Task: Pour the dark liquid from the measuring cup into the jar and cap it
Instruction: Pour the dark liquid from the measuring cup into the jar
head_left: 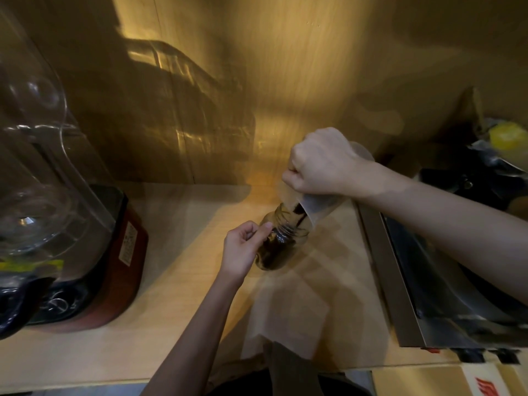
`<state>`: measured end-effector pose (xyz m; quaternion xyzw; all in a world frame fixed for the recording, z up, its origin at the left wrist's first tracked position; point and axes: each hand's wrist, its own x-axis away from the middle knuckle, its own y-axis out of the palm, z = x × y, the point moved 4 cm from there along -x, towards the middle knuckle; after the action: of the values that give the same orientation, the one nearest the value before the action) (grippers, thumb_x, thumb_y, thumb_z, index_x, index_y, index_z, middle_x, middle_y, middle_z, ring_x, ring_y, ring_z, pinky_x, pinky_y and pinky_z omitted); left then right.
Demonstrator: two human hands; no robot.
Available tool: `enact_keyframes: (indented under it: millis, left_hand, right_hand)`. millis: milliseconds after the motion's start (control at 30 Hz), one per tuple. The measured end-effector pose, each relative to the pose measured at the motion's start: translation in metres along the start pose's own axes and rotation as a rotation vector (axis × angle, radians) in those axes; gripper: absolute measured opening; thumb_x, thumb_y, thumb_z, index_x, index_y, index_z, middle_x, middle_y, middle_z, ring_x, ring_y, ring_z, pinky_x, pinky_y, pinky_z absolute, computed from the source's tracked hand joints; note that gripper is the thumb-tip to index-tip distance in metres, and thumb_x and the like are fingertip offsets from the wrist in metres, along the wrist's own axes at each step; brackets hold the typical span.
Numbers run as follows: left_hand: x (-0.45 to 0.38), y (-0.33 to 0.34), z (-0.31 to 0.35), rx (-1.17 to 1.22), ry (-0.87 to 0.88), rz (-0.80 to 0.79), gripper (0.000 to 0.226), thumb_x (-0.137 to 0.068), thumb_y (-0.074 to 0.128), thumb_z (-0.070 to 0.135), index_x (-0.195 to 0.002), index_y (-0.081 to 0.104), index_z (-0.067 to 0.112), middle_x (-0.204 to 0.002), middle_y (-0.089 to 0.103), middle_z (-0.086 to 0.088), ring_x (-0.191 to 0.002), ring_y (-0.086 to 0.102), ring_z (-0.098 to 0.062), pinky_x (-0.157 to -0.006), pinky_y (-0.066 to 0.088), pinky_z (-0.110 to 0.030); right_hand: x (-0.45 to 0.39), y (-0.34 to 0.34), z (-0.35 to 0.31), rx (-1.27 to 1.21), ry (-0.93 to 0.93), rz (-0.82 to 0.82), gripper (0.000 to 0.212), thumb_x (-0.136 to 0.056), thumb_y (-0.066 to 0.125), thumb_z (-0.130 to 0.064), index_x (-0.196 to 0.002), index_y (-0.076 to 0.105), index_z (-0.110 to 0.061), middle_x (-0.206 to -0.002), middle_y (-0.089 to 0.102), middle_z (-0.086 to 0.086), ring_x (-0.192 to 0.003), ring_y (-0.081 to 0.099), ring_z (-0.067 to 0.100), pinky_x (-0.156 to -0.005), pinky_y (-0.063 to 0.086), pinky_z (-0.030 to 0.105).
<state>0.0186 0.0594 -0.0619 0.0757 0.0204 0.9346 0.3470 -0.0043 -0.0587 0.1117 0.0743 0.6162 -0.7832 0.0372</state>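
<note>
One jar [281,244] stands on the pale wooden worktop [183,281], slightly right of frame centre, mouth uncapped, partly filled with dark liquid. One measuring cup [314,205], translucent, is tipped above it at the jar's 1 o'clock, spout just over the jar mouth. A thin dark stream [300,217] runs from spout into jar.

Right hand [320,164]: fingers closed in a fist around the cup's handle. Left hand [243,247]: at the jar's 9 o'clock, fingers [264,228] curled and pinching at the jar's neck, steadying it; exact contact partly hidden by the hand itself.

Edges and room:
- Wooden wall [285,81] rises at 12 o'clock, near the jar.
- One blender [71,224], red base with clear cover, sits at 9 o'clock, well apart from the jar; open worktop lies between.
- One metal appliance [428,281] borders the worktop at 3 o'clock, its edge near the jar; the right forearm crosses above it.
- Front edge of the worktop runs at 6 o'clock; bare surface between it and the jar, crossed only by the left forearm.
- One yellow object [507,135] at 2 o'clock, blurred, not identifiable.

Count: jars 1, cups 1, hands 2.
</note>
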Motion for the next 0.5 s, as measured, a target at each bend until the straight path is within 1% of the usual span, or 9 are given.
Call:
enact_keyframes:
  millis: [100,167,233,300,367,433,500]
  left_hand:
    - [0.0001,-0.0001,-0.0019,-0.005,-0.007,0.001,0.032,-0.084,0.06,0.023,-0.056,0.049,0.012,-0.054,0.039,-0.004,-0.046,0.034,-0.005,-0.046,0.031,-0.015]
    - [-0.0002,0.0,-0.0035,-0.008,-0.009,-0.002,0.032,-0.084,0.06,0.024,-0.057,0.049,0.011,-0.055,0.039,-0.005,-0.048,0.034,-0.006,-0.047,0.03,-0.017]
    - [-0.0003,0.0,-0.0047,-0.006,-0.014,0.001,0.032,-0.084,0.061,0.024,-0.057,0.048,0.012,-0.054,0.038,-0.004,-0.047,0.033,-0.006,-0.047,0.029,-0.017]
    - [-0.0008,-0.0003,-0.0055,-0.004,-0.015,0.006,0.033,-0.083,0.061,0.025,-0.057,0.047,0.012,-0.054,0.037,-0.004,-0.047,0.032,-0.005,-0.046,0.029,-0.016]
    - [-0.0011,-0.0001,-0.0051,-0.003,-0.009,0.001,0.033,-0.083,0.061,0.025,-0.058,0.047,0.01,-0.055,0.035,-0.006,-0.047,0.031,-0.006,-0.046,0.028,-0.017]
    - [-0.0014,0.0005,-0.0045,0.009,-0.007,-0.002,0.033,-0.084,0.061,0.024,-0.057,0.046,0.011,-0.055,0.035,-0.005,-0.047,0.031,-0.007,-0.046,0.028,-0.016]
    - [-0.0015,0.0008,-0.0043,0.021,-0.009,0.004,0.034,-0.084,0.061,0.023,-0.056,0.044,0.012,-0.054,0.033,-0.004,-0.047,0.03,-0.007,-0.046,0.028,-0.017]
  right_hand:
    - [0.0015,0.002,-0.0013,-0.004,-0.028,0.031,0.033,-0.073,0.061,-0.016,-0.048,0.058,0.005,-0.043,0.053,0.021,-0.042,0.052,0.034,-0.047,0.029,0.027]
    - [0.0007,0.0033,-0.0028,0.029,-0.031,0.042,0.033,-0.075,0.06,-0.017,-0.051,0.06,0.005,-0.046,0.053,0.019,-0.044,0.049,0.031,-0.048,0.03,0.029]
    - [0.0003,0.0041,-0.004,0.039,-0.033,0.05,0.032,-0.07,0.062,-0.016,-0.046,0.057,0.004,-0.043,0.055,0.02,-0.04,0.051,0.032,-0.046,0.03,0.027]
    - [0.0005,0.0038,-0.0044,0.046,-0.039,0.047,0.032,-0.063,0.067,-0.015,-0.038,0.053,0.003,-0.039,0.056,0.022,-0.034,0.053,0.034,-0.043,0.027,0.021]
    - [0.0,0.0047,-0.0038,0.057,-0.041,0.09,0.033,-0.059,0.069,-0.014,-0.036,0.052,0.001,-0.036,0.055,0.021,-0.031,0.052,0.033,-0.041,0.022,0.015]
    - [-0.0005,0.0051,-0.0053,0.077,-0.025,0.092,0.033,-0.051,0.071,-0.018,-0.032,0.05,-0.003,-0.031,0.052,0.016,-0.026,0.049,0.029,-0.039,0.025,0.014]
    - [-0.0022,0.0042,-0.0064,0.09,-0.017,0.105,0.032,-0.049,0.067,-0.022,-0.029,0.048,-0.005,-0.029,0.051,0.013,-0.023,0.048,0.027,-0.039,0.027,0.015]
